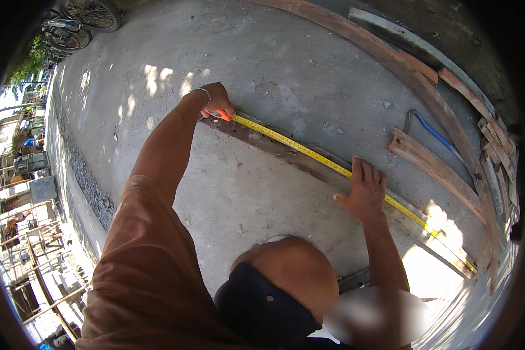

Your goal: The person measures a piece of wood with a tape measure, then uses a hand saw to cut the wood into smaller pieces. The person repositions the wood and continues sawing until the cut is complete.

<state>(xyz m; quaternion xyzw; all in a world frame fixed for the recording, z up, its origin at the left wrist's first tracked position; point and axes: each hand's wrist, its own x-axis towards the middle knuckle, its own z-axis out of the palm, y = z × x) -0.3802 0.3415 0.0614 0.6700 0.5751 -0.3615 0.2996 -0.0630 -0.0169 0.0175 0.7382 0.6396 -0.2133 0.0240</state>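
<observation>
My left hand (217, 100) is closed around the orange case of a tape measure (219, 114) at the far left end of a long, narrow wooden board (262, 142). The yellow tape blade (291, 143) runs out along the board toward the lower right, past my right hand. My right hand (364, 188) lies palm down across the blade and board, right of the middle, its fingers stretched and thumb apart. The blade's far end (472, 269) reaches near the board's lower right end, in bright sunlight.
The board lies on a grey concrete floor (286, 76). At the right are a short plank (434, 169), a blue hooked tool (431, 132) and a long curved-looking plank (356, 35), with stacked timber beyond. My bent knee (291, 265) is close below. Bicycles (79, 26) stand at the upper left.
</observation>
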